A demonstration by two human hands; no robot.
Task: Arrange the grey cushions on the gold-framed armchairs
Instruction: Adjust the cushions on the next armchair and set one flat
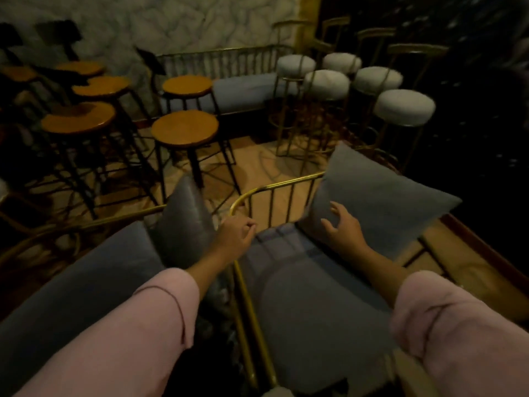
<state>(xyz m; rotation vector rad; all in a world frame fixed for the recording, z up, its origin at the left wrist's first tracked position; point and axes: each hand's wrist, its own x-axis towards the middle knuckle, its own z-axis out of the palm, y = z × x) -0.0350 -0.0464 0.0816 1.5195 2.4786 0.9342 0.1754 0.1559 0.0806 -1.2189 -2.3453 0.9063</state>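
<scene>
Two gold-framed armchairs stand side by side below me. The right armchair point(274, 188) has a grey seat pad and a barred gold back. A grey cushion point(383, 196) leans tilted on its corner against the right end of that back. My right hand point(342, 224) lies flat on this cushion with fingers spread. A second grey cushion point(186, 224), blurred, stands upright at the back of the left armchair point(94, 223). My left hand point(237, 234) hovers beside it with fingers loosely curled, holding nothing.
Several wooden-topped bar stools point(184, 130) with black legs crowd the left. Several white-cushioned gold stools point(405, 106) stand at the back right. A gold-railed bench with a grey seat point(243, 90) runs along the marble wall. Patterned floor shows between them.
</scene>
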